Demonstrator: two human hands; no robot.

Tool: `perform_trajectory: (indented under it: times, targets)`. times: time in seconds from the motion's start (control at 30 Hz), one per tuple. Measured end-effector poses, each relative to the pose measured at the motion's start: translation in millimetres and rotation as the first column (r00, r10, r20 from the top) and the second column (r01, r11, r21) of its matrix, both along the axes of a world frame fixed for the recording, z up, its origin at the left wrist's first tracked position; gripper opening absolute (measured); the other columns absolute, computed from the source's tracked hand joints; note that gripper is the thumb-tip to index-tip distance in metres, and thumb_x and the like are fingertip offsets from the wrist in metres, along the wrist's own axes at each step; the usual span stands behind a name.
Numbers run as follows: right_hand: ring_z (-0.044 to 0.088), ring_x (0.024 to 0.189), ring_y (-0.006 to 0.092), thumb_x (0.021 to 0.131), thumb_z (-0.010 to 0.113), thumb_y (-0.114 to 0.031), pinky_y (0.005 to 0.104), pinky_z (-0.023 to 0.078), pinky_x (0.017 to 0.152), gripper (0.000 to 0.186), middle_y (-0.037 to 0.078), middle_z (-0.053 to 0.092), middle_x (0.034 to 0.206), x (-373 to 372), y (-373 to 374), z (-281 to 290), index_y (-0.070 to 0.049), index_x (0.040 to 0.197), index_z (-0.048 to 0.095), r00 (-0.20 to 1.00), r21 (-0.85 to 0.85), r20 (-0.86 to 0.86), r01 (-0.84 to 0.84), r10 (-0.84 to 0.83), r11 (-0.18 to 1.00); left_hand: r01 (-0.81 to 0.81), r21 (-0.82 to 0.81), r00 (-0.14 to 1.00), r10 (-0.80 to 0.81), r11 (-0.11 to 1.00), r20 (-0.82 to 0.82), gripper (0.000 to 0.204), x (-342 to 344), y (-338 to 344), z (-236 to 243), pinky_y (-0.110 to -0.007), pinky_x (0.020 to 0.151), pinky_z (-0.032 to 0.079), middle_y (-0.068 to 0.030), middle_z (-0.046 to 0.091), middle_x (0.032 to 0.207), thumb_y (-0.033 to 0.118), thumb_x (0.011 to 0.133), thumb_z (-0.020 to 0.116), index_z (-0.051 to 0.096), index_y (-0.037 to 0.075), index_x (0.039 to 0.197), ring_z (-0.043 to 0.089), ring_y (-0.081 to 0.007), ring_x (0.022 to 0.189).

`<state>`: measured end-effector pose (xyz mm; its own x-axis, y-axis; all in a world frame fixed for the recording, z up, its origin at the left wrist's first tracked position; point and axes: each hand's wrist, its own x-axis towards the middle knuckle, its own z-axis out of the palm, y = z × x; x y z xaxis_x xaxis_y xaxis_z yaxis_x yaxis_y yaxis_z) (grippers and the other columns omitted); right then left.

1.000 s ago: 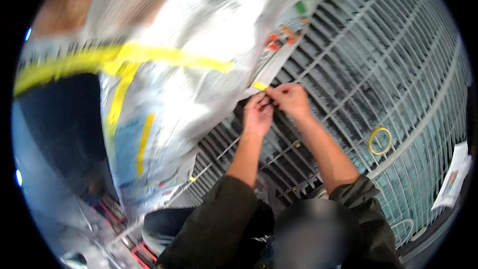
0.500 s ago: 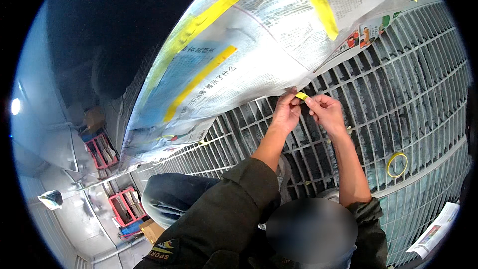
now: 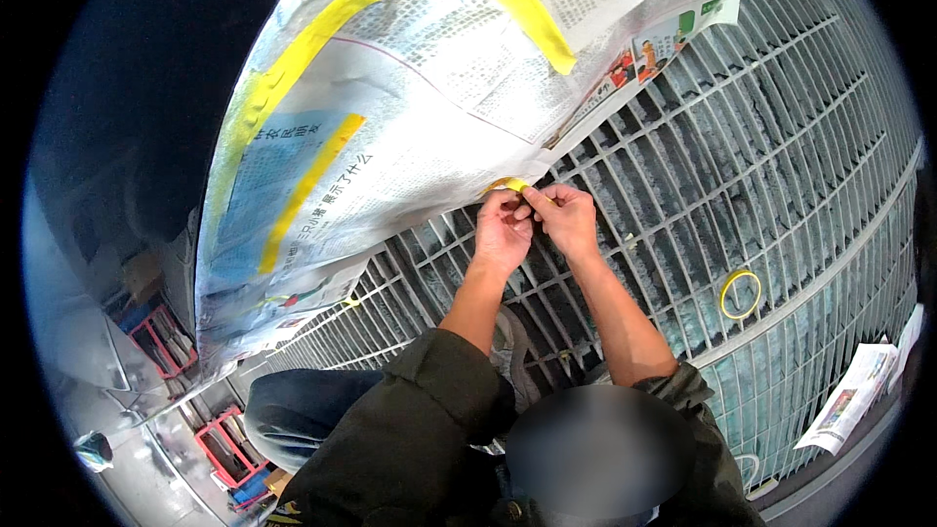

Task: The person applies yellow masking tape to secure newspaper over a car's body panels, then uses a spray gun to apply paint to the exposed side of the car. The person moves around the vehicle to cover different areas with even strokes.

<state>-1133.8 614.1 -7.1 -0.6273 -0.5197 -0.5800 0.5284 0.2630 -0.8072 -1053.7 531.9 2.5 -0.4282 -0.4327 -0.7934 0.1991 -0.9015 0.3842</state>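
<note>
Newspaper sheeting [image 3: 439,88] with long yellow tape strips [image 3: 311,190] covers a large glossy dark panel [image 3: 117,107]. At the sheeting's lower edge, both hands are on a short yellow tape piece [image 3: 509,182]. My left hand [image 3: 500,234], palm partly turned up, has its fingertips curled on the tape's left part against the paper edge. My right hand [image 3: 569,222] pinches the tape's right end between thumb and index finger, with the other fingers bent. The fingertips nearly meet, and some of the left ones are hidden behind the tape.
A metal floor grating [image 3: 683,185] lies below, with a yellow tape roll [image 3: 740,273] on it at the right. Loose printed paper [image 3: 849,395] lies at the lower right. Red racks [image 3: 223,449] stand at the lower left, beside my knee in jeans [image 3: 293,410].
The view has shifted, so the sheeting sits differently in frame. The short tape piece, flatter half a second ago, now arches a little at the paper edge, with both hands still on it.
</note>
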Motion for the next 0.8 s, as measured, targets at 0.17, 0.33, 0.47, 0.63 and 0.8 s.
perform_trajectory:
  times: [0.17, 0.33, 0.47, 0.63, 0.8]
  targets:
    - [0.047, 0.048, 0.0044, 0.081, 0.074, -0.024, 0.0230, 0.037, 0.044, 0.027, 0.000, 0.059, 0.056, -10, 8, -4, -0.001, 0.068, 0.066, 0.996, 0.025, 0.038, 0.081, -0.082, 0.996, 0.027, 0.002, 1.000, -0.027, 1.000, -0.001, 0.011, -7, 1, 5, -0.017, 0.041, 0.032, 0.0031, 0.052, 0.071, 0.013, 0.081, 0.058, 0.056, 0.008, 0.090, 0.040, -0.0051, 0.051]
    - [0.047, 0.046, 0.0045, 0.080, 0.075, -0.025, 0.0229, 0.036, 0.043, 0.029, 0.000, 0.058, 0.054, -13, 11, -4, -0.001, 0.067, 0.065, 0.987, 0.035, 0.013, 0.162, -0.162, 0.986, 0.058, 0.013, 0.998, -0.057, 0.998, -0.019, 0.012, -6, 3, -2, -0.017, 0.042, 0.033, 0.0036, 0.051, 0.072, 0.007, 0.081, 0.060, 0.057, 0.007, 0.093, 0.042, -0.0047, 0.053]
    - [0.047, 0.047, 0.0051, 0.082, 0.074, -0.025, 0.0228, 0.037, 0.043, 0.033, 0.002, 0.057, 0.054, -13, 9, -7, 0.001, 0.065, 0.063, 0.984, 0.156, -0.156, 0.114, -0.090, 0.981, 0.263, -0.102, 0.963, -0.267, 0.959, -0.025, 0.016, -17, 11, -1, -0.014, 0.043, 0.032, 0.0076, 0.054, 0.078, 0.005, 0.083, 0.065, 0.059, 0.010, 0.097, 0.044, -0.0001, 0.057]
    - [0.064, 0.056, 0.0185, 0.078, 0.072, -0.034, 0.0315, 0.050, 0.057, 0.034, 0.012, 0.065, 0.060, -21, 11, -8, -0.001, 0.075, 0.070, 0.995, 0.243, -0.103, 0.017, 0.009, 0.970, 0.197, -0.167, 0.973, -0.172, 0.966, 0.156, 0.022, -38, 17, 2, -0.015, 0.047, 0.032, 0.0066, 0.054, 0.081, 0.025, 0.086, 0.071, 0.058, 0.011, 0.098, 0.041, -0.0021, 0.058]
    - [0.069, 0.064, 0.0219, 0.081, 0.068, -0.028, 0.0324, 0.052, 0.062, 0.029, 0.014, 0.068, 0.068, -27, 15, 1, 0.001, 0.081, 0.071, 0.967, 0.172, -0.198, -0.126, 0.160, 0.977, 0.156, -0.246, 0.982, -0.124, 0.957, 0.144, 0.026, -39, 13, 1, -0.022, 0.050, 0.033, 0.0032, 0.051, 0.071, 0.030, 0.089, 0.066, 0.057, 0.008, 0.099, 0.037, -0.0065, 0.054]
